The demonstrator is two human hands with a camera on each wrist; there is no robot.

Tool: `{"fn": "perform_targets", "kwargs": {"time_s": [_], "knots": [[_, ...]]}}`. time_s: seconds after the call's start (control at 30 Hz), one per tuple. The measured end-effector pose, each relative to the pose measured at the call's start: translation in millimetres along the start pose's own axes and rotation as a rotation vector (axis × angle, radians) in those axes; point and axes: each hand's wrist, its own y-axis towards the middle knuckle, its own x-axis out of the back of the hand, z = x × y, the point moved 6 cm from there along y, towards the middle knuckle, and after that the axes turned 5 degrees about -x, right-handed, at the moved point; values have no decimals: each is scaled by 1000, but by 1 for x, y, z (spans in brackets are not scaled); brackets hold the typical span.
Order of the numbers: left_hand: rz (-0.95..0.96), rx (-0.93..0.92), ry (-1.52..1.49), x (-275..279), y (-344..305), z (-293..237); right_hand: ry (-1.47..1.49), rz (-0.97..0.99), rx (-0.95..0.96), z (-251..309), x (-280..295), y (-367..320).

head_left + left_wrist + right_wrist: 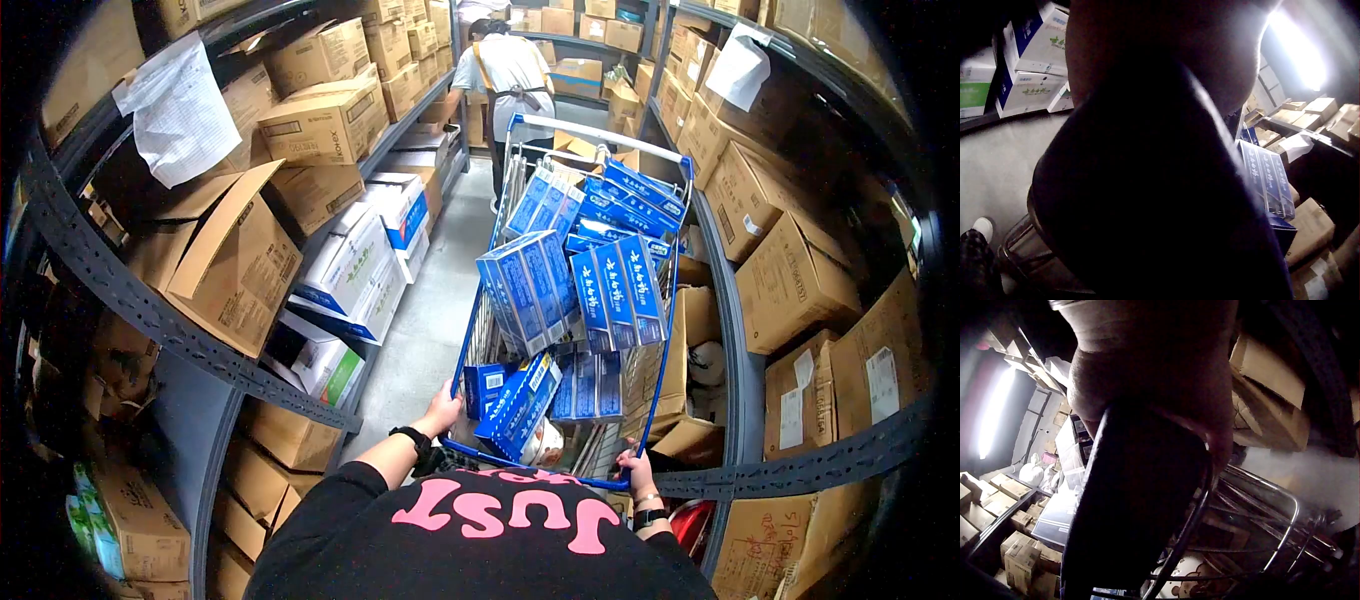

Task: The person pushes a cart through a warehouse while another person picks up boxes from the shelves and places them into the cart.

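My left hand grips the blue rim at the near left corner of a wire shopping cart. The right hand holds the same cart at its near right corner, fingers curled over the rim. Stacked inside are several blue packs of boxes with white Chinese lettering, some tilted. Low at the near end sits a white tub with a printed pattern, partly covered by a blue box. Both wrist views are dark: a black shape hides most of the left hand's fingers, and silvery cart wires show beside the right hand.
Shelves of cardboard boxes line the left of a narrow aisle, and more cartons line the right, close to the cart. White-and-blue cartons jut out at left. Beyond the cart's white handle, a person in an apron faces away.
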Motion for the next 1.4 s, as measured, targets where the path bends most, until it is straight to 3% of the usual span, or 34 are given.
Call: {"fn": "perform_targets", "kwargs": {"time_s": [0.27, 0.37, 0.53, 1.07, 1.4], "knots": [[-7, -8, -8, 1, -4, -8, -2, -23, -13, -1, 1, -1], [-3, -28, -66, -4, 5, 15, 13, -22, -21, -2, 2, 0], [6, 18, -35, 1, -6, -9, 27, -15, -38, -5, 5, 1], [9, 8, -2, 2, -8, -17, 24, -19, -36, 0, 1, -2], [1, -38, -5, -1, 2, 3, 34, -15, -44, -3, 3, 1]]}}
